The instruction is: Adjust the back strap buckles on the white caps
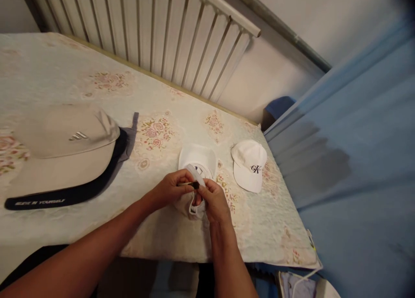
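A white cap (197,164) lies near the front edge of the table, its back toward me. My left hand (170,189) is closed in a pinch on the cap's rear strap, where a small dark buckle (195,185) shows between the fingertips. My right hand (214,199) is closed on the same strap and the cap's back edge from the right. Both forearms reach in from the bottom of the view. A second white cap (249,165) with a dark logo rests just to the right, apart from my hands.
A beige cap (65,146) sits on a black visor with white lettering (58,198) at the left. The table carries a pale floral cloth (155,103). A white radiator (155,34) stands behind it. A blue panel (356,159) rises at the right.
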`<state>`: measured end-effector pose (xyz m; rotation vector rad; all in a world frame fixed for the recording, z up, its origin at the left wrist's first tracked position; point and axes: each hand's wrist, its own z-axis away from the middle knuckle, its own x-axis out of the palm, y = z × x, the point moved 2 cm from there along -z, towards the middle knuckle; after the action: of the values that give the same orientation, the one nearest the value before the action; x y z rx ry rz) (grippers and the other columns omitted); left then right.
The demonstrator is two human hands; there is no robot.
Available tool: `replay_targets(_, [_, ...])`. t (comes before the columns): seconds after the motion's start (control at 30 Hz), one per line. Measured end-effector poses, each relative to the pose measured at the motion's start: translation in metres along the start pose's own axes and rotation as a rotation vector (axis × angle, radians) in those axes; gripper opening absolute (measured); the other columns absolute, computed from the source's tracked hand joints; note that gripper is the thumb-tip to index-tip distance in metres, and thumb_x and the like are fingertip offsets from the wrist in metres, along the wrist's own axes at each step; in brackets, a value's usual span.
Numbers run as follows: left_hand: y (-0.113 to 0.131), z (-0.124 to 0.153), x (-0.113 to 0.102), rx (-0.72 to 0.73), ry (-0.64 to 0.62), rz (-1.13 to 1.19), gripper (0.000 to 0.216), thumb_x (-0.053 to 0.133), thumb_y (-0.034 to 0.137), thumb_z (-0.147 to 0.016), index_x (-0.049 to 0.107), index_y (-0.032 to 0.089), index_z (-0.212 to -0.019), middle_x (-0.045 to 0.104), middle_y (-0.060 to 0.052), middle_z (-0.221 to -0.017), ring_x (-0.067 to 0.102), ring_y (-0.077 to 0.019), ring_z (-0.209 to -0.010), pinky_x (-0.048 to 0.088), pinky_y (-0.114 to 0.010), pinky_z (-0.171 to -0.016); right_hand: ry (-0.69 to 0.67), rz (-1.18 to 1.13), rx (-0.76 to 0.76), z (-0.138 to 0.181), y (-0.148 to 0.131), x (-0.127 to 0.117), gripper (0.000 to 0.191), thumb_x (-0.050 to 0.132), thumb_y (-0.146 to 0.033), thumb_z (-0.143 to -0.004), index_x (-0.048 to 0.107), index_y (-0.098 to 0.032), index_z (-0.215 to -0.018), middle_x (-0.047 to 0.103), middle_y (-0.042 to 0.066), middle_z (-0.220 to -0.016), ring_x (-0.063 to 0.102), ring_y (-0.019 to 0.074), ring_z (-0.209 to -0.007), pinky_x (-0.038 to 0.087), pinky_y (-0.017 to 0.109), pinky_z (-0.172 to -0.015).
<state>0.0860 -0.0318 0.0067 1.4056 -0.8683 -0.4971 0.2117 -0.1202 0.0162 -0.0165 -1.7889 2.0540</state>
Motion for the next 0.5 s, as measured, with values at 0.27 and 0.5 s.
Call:
replay_targets(0.27, [-0.0046,-0.0015,-0.0002,0.046,0.061,-0.048,0.014,0.071,0.028,-0.075,0.060,0.021,-0.079,0.070,0.000,-0.073,0.064,-0.0165,-0.068,0.045,-0.026,-0.063,0.003,-0.111,0.002,-0.0008,0.0007,0.0005,0.019,0.074,-0.028,-0.065,0.066,-0.017,-0.080,0.063,-0.002,-0.060,0.055,0.0105,-0.045,0.043,0.023,-0.048])
replay_targets(0.5, [0.0017,0.0030,0.0019,0.137,0.107,-0.318,0.007,0.067,0.026,-0.077,0.064,0.019,-0.078,0.069,0.001,-0.071,0.062,-0.0151,-0.067,0.043,-0.024,-0.063,0.071,-0.010,0.019,-0.0044,0.0090,0.0002,0.019,0.071,-0.027,-0.068,0.063,-0.018,-0.084,0.058,-0.005,-0.046,0.048,0.0102,-0.038,0.036,0.021,-0.044])
